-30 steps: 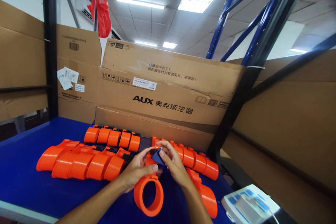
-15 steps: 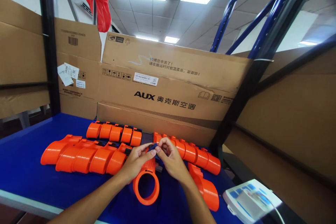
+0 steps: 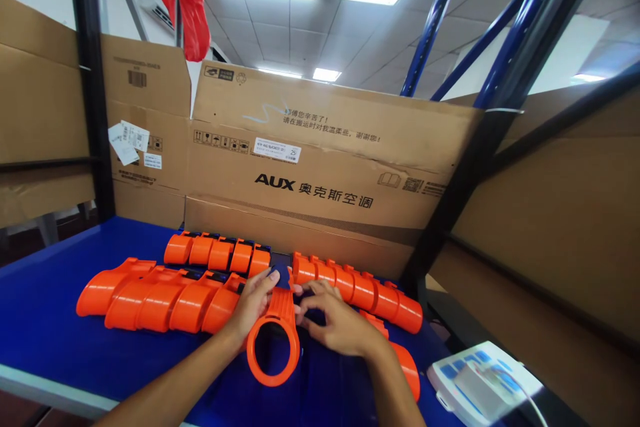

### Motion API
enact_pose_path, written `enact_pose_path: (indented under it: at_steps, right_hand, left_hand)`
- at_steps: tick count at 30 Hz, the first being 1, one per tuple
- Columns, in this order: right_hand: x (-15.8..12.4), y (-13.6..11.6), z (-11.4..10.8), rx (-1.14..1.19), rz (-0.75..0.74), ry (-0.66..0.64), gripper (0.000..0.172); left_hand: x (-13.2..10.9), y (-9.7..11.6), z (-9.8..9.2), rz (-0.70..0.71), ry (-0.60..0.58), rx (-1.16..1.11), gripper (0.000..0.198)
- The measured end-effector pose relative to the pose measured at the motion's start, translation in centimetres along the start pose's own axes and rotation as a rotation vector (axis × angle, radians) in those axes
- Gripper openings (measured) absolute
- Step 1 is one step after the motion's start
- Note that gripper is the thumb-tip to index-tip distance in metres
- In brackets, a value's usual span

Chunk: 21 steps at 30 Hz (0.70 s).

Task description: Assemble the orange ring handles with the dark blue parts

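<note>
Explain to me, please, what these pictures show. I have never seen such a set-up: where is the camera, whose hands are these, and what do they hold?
There is no machine here. A person works with two bare hands, and one camera worn on the head looks forward and down, so both forearms enter from below.

The left hand holds an orange piece: its near end is a ring, and a dark blue part sits at its far end. The right hand is close beside it, fingers bent; whether it touches the piece is hard to tell.

On the blue table, similar orange parts lie in rows to both sides. Cardboard stands behind, and a white device with a cable is at the right.
</note>
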State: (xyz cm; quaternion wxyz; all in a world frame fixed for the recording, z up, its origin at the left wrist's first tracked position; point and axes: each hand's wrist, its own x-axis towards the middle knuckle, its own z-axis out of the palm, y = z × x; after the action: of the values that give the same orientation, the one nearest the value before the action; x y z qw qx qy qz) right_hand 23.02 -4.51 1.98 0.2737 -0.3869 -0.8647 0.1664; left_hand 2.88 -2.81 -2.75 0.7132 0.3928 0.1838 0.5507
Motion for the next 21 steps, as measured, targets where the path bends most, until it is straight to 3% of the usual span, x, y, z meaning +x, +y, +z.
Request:
enact_pose_path:
  at_steps: [4,11,21]
  right_hand:
    - [-0.5,-0.3,0.4,-0.077,0.04,-0.09,0.023]
    - [0.0,-1.7,-0.4,-0.138,0.176,-0.304,0.013]
    - [-0.5,-1.6,-2.0,0.079,0.021,-0.184,0.004]
  left_hand:
    - [0.0,-0.1,0.1,0.006,0.017,-0.013,0.05]
    - [0.0,-0.1,0.1,-0.007,0.031,-0.028,0.055]
    - [0.2,-0.4,-0.1,0.027,0.033,0.049,0.051]
